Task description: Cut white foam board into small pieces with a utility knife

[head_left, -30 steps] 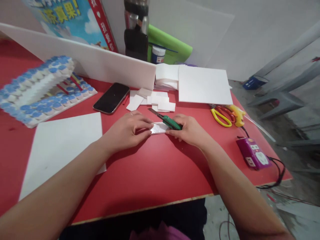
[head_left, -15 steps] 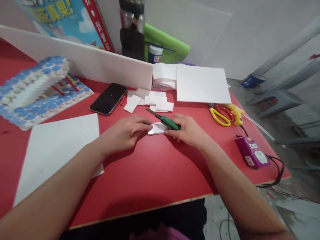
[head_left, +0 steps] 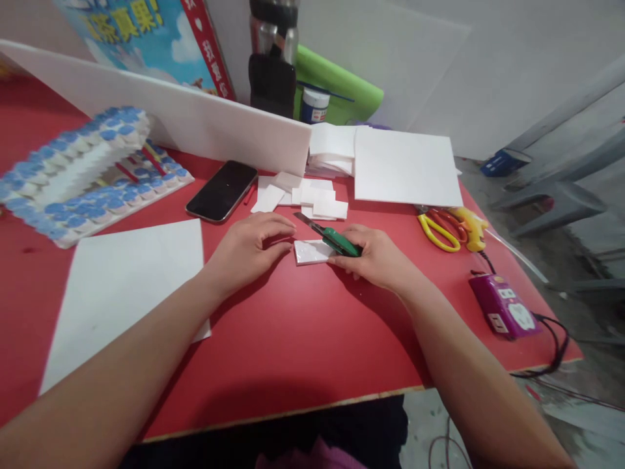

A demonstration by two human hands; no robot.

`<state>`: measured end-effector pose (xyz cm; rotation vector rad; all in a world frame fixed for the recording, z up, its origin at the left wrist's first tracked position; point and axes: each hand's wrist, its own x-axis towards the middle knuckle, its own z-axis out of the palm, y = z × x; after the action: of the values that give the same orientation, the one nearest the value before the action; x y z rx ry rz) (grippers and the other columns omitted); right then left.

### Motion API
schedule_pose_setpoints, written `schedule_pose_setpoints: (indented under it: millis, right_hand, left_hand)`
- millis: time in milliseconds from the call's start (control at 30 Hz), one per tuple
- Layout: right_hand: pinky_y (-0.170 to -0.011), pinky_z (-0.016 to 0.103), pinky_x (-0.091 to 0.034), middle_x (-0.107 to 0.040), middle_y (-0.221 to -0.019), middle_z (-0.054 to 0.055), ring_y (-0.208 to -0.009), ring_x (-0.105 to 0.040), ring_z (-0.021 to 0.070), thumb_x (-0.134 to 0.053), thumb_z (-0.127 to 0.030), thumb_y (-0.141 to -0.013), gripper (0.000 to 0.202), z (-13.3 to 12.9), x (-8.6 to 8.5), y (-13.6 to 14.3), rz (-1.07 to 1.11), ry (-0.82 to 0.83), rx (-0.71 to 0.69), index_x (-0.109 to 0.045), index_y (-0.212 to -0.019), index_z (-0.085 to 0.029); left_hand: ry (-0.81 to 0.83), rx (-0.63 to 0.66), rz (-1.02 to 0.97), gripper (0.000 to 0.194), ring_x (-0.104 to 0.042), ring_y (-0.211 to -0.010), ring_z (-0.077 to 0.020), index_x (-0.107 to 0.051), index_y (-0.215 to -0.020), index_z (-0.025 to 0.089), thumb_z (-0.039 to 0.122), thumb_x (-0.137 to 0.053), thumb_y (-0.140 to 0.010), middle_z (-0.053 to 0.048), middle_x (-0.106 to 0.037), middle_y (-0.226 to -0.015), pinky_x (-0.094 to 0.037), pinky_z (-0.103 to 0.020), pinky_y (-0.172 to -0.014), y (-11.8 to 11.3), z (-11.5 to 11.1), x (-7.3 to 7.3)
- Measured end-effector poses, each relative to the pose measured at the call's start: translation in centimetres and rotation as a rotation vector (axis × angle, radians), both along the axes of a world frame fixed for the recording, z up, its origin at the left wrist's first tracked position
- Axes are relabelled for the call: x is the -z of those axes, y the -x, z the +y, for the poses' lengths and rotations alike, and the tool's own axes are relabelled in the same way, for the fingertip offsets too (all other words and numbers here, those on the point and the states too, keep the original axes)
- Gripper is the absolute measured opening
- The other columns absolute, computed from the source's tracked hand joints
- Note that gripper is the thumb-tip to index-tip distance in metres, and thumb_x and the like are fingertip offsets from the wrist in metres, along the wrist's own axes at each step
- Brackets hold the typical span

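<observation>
Cutter (head_left: pixel 340 241), one, in right hand (head_left: pixel 379 258); one white strip (head_left: pixel 309 253) beneath

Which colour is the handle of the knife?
The knife handle is green, seen in the head view.

The small white rectangular piece (head_left: pixel 310 252) lies flat on the red worktop (head_left: pixel 273 345), its long side running left to right. Its upper face is glossy, with patchy shine, and its left end is uncovered; the right end is partly hidden. The green-handled cutter (head_left: pixel 342 242) is held in the right hand (head_left: pixel 375 256), slanting over the piece's right part, its narrow blade extended and pointing away to the left, past the piece's far edge.
</observation>
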<state>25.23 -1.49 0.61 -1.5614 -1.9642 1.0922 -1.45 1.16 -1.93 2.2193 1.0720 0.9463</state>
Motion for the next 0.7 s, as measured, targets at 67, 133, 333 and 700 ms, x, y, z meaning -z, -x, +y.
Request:
schedule_pose_setpoints:
  millis: [67,133,333,700]
  right_hand:
    - [-0.054,0.030,-0.052,-0.062,-0.093,0.003,-0.057,-0.059,0.0123,-0.076,-0.031,-0.089,0.013,0.0,0.0,0.0,0.006,-0.001,0.001,-0.073,-0.086,-0.018]
    - [-0.054,0.030,-0.052,-0.062,-0.092,0.003,-0.058,-0.059,0.0124,-0.077,-0.030,-0.089,0.013,0.0,0.1,0.0,0.015,0.005,0.010,-0.073,-0.084,-0.019]
    - [-0.058,0.028,-0.050,-0.061,-0.090,0.002,-0.066,-0.059,0.0135,-0.078,-0.027,-0.087,0.013,0.1,0.2,0.0,0.002,-0.032,0.005,-0.072,-0.081,-0.018]
    - [-0.051,0.026,-0.037,-0.054,-0.060,-0.005,-0.051,-0.048,0.0110,-0.074,-0.049,-0.092,0.033,-0.2,-0.6,-1.9,0.261,0.064,0.300,-0.062,-0.084,-0.020]
  left_hand:
    - [-0.004,0.070,-0.037,0.020,-0.074,-0.109,-0.0268,-0.081,-0.109,0.022,0.031,-0.068,-0.098,-0.009,-0.080,-0.117,-0.059,-0.042,-0.099,-0.2,-0.3,-0.2]
    - [-0.040,0.148,-0.043,0.020,-0.074,-0.109,-0.0259,-0.081,-0.111,0.021,0.031,-0.069,-0.099,-0.010,-0.079,-0.118,-0.059,-0.040,-0.096,-0.6,-0.6,-0.2]
    - [-0.304,0.284,0.155,0.023,-0.072,-0.107,-0.0284,-0.079,-0.115,0.018,0.030,-0.062,-0.106,-0.014,-0.077,-0.122,-0.056,-0.042,-0.091,-2.0,-0.7,0.5]
    - [-0.434,0.166,0.353,0.031,-0.064,-0.087,-0.0253,-0.080,-0.105,0.016,0.025,-0.051,-0.109,-0.013,-0.075,-0.106,-0.050,-0.037,-0.072,-3.5,-1.3,0.6]
